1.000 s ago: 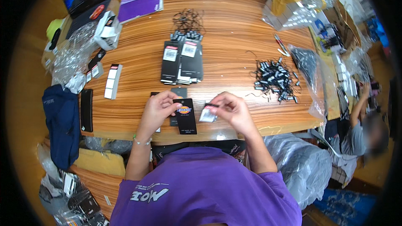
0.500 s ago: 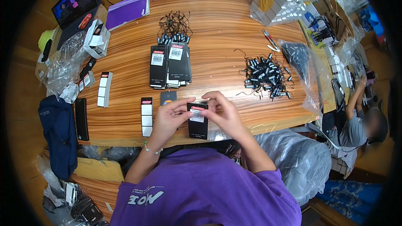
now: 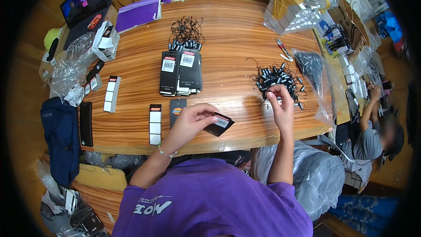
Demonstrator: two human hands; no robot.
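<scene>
My left hand (image 3: 193, 120) grips a small black card tag (image 3: 220, 123) with a white label, holding it tilted just above the wooden table (image 3: 237, 39) near the front edge. My right hand (image 3: 280, 103) has reached out to the right, its fingertips pinching a piece at the near edge of a pile of small black and white fasteners (image 3: 278, 78). Whether it has one lifted I cannot tell. A single black tag (image 3: 177, 109) lies flat just left of my left hand, beside a narrow black strip with white labels (image 3: 155, 123).
Stacks of black tags (image 3: 180, 72) stand mid-table with a tangle of black strings (image 3: 186, 30) behind. Clear plastic bags (image 3: 313, 68) lie at right, a purple folder (image 3: 139, 14) and boxes at back left. Another person (image 3: 372, 136) sits at the right.
My hands were together on the black tag in front of me. Now my right hand has let go and moved right to the fastener pile; my left hand keeps the tag.
</scene>
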